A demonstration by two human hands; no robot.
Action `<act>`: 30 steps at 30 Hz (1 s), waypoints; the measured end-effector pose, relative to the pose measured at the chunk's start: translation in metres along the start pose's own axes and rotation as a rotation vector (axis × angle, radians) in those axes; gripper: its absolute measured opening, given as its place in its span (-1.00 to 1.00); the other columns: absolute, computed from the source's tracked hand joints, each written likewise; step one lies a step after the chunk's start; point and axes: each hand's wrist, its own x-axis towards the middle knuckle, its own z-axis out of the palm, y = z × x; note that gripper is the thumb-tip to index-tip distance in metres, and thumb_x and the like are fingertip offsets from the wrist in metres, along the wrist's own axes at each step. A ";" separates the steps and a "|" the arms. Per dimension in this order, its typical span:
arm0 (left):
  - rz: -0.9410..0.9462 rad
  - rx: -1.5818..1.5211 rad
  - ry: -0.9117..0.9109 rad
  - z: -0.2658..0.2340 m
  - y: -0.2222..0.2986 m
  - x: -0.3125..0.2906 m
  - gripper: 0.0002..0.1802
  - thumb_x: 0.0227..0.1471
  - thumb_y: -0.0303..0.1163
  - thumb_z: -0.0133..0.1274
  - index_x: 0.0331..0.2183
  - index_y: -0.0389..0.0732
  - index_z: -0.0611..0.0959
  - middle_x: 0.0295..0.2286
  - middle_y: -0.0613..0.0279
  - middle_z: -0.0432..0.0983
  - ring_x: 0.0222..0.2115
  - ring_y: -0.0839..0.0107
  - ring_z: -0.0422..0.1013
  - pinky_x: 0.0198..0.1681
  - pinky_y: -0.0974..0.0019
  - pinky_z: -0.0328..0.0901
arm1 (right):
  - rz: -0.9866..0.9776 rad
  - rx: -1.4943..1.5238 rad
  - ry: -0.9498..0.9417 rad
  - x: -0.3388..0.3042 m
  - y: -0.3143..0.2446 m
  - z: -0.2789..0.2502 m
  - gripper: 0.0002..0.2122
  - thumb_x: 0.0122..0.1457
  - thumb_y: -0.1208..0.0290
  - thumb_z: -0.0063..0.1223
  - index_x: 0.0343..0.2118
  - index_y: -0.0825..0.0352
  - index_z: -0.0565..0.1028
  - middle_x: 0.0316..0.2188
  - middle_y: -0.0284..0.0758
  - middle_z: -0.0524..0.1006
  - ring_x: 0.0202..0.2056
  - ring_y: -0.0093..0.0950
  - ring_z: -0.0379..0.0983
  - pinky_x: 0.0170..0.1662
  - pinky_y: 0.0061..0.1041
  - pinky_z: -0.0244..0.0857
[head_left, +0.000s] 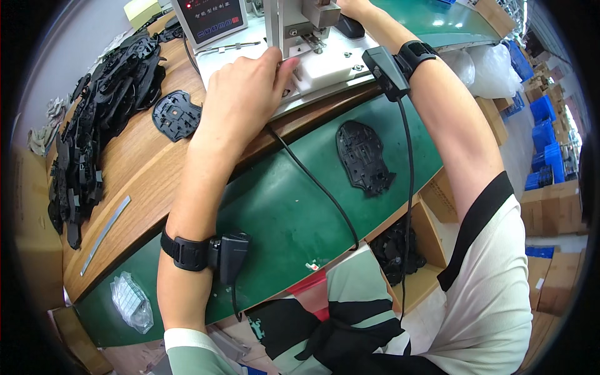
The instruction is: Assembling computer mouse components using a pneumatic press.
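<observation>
My left hand (245,87) is at the front of a bench machine (300,28) with a metal column and a white base plate (331,70). Its fingers are curled, with the thumb beside them pointing at the small metal fixture; whatever they grip is hidden. My right hand (355,7) reaches behind the base's right side, cut off by the upper edge, so its fingers do not show. Near it lies a dark rounded part (350,27). A black moulded plastic shell (176,115) rests on the wood left of my left hand. Another black shell (364,157) lies on the green mat.
A long heap of black plastic parts (106,112) covers the wooden board's left side. A control box (211,19) stands behind my left hand. Cables hang from both wrist straps. A carton (431,262) with black parts sits below the bench; a plastic-wrapped pack (131,301) lies front left.
</observation>
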 end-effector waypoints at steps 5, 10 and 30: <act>-0.001 0.014 -0.093 -0.018 -0.002 0.001 -0.56 0.36 -0.09 0.02 -0.37 -0.29 0.64 -0.56 -0.14 0.58 -0.45 -0.18 0.54 -0.33 -0.12 0.39 | -0.002 -0.004 -0.001 -0.002 0.000 0.003 -0.65 0.31 0.45 -0.24 0.00 0.45 0.55 0.01 0.16 0.56 0.13 0.12 0.44 0.23 -0.09 0.30; -0.056 0.029 -0.106 -0.042 -0.018 0.005 -0.53 0.28 -0.03 0.05 -0.39 -0.28 0.67 -0.51 -0.10 0.62 -0.42 -0.15 0.56 -0.27 -0.07 0.43 | -0.002 -0.030 0.020 -0.001 0.008 -0.002 -0.65 0.31 0.45 -0.24 0.00 0.45 0.55 0.01 0.16 0.56 0.12 0.12 0.44 0.22 -0.09 0.31; -0.272 -0.172 0.127 -0.049 -0.089 0.001 -0.77 0.21 -0.56 0.17 -0.37 -0.35 0.41 -0.44 0.02 0.66 -0.37 0.45 0.63 -0.32 0.31 0.44 | -0.008 0.149 -0.072 -0.006 -0.029 -0.007 -0.63 0.32 0.45 -0.26 0.02 0.38 0.58 -0.01 0.10 0.60 0.10 0.05 0.49 0.21 -0.14 0.35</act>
